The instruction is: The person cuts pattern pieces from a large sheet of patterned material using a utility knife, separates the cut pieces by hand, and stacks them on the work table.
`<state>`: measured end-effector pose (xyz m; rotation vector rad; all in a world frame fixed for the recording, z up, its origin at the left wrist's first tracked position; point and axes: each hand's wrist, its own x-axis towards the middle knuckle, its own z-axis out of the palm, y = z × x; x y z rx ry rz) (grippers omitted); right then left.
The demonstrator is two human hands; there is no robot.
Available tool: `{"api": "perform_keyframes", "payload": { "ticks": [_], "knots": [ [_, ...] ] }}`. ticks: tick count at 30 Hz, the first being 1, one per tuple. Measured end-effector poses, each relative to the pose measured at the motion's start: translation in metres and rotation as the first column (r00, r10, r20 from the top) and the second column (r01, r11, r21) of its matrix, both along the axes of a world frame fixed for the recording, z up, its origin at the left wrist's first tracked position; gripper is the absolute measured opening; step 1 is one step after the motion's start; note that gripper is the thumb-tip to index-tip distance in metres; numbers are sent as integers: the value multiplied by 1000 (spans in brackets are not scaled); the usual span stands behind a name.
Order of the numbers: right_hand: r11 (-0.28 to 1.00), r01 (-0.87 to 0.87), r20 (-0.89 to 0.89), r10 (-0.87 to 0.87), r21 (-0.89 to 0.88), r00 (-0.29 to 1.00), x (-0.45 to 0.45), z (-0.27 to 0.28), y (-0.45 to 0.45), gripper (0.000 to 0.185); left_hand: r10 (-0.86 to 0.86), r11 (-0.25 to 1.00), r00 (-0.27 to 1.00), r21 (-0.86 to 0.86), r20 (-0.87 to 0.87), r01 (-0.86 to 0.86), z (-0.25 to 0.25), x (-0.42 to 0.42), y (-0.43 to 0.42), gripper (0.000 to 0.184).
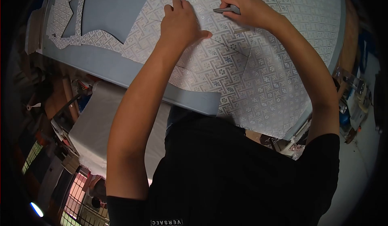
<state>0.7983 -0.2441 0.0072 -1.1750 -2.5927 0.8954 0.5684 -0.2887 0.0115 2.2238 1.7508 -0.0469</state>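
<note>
A silvery sheet with a grey geometric pattern [279,92] lies over the work table. My left hand [180,21] rests on it with fingers spread and thumb stretched out to the right. My right hand [248,9] grips a small grey utility knife [228,10], its tip pointing left, close to the sheet's surface. Thin dark lines, cut or drawn, run across the sheet below both hands. At the upper left, large shaped openings in the sheet show the blue-grey table top [115,9].
The table's near edge [194,98] runs in front of my body, and the sheet hangs past it at right. A pale cloth-covered surface [105,125] stands below on the left. Assorted items [351,84] crowd beyond the table's right side.
</note>
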Motion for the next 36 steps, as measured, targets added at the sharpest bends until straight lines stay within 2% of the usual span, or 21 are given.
{"api": "perform_keyframes", "payload": {
  "ticks": [1, 2, 4, 7, 12, 15, 23, 30, 32, 33, 35, 36],
  "knots": [
    [998, 42, -84, -39, 37, 996, -5, -1, -2, 19, -5, 1000, 1000, 12, 1, 5, 0, 0, 0, 105],
    [999, 34, -82, -31, 36, 996, -11, -3, -4, 19, -10, 1000, 1000, 24, 1, 10, -1, -1, 0, 104],
    [985, 170, -107, -168, 11, 980, -22, -7, -6, 19, -8, 1000, 1000, 16, -15, 8, -1, 0, 0, 104],
    [970, 244, -166, -239, 8, 957, -38, -11, -6, 20, -10, 1000, 999, 10, -35, 10, -1, 2, 1, 105],
    [961, 278, -200, -272, -1, 941, -67, -27, 20, 20, -24, 1000, 999, -15, -45, 23, -1, 0, 2, 112],
    [951, 310, -227, -302, -3, 926, -83, -44, 50, 20, -28, 998, 999, 53, -42, 30, -4, -1, 1, 112],
    [919, 395, -296, -378, -2, 877, -93, -52, 58, 21, -19, 998, 1000, -62, -14, 18, 3, 0, 4, 118],
    [862, 507, -412, -461, 4, 786, -99, -28, 22, 21, -58, 995, 989, 73, -135, 68, -8, 2, -3, 119],
    [833, 552, -440, -490, 17, 753, -81, -20, 4, 21, -44, 995, 994, 88, -103, 53, -6, 4, -7, 102],
    [820, 573, -452, -503, 21, 737, -66, -16, -10, 21, -50, 993, 993, 100, -103, 61, -6, 5, -10, 102],
    [800, 599, -458, -524, 24, 718, -50, -10, -25, 21, -47, 998, 999, 45, 19, 46, -8, 9, -22, 79],
    [814, 581, -431, -526, -5, 733, -29, -5, -45, 20, -59, 998, 998, 38, 25, 58, -11, 11, -27, 79]
  ]
}}
